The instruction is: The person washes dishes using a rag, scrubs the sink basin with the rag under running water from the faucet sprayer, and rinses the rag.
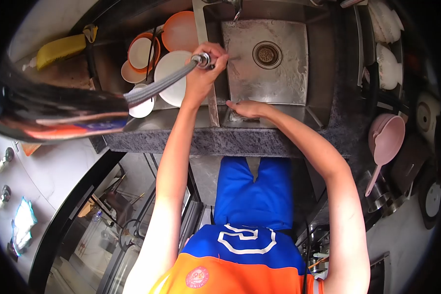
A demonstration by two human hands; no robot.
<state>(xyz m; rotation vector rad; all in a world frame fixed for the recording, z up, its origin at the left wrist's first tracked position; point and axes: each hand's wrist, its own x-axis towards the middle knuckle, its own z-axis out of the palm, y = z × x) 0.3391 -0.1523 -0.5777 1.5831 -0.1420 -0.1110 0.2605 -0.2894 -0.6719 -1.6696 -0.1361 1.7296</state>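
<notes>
My left hand (206, 71) is closed around the head of a faucet at the end of a braided hose (166, 83), over the divider between two sink basins. Faint water seems to spray from it into the right basin (289, 63), which has a round drain (267, 54). Low in that basin, my right hand (247, 109) reaches to the near wall, fingers stretched out and pressed toward the steel. Its palm side is hidden. White plates (174, 78) and orange-rimmed bowls (141, 53) lie in the left basin, with dark chopsticks (152, 51) across them.
A yellow bottle or packet (61, 50) lies at the upper left. White bowls (387, 66) stand on a rack at the right. Below them hangs a pink ladle or pan (387, 139). The dark stone counter edge (240, 142) runs along the front of the sink.
</notes>
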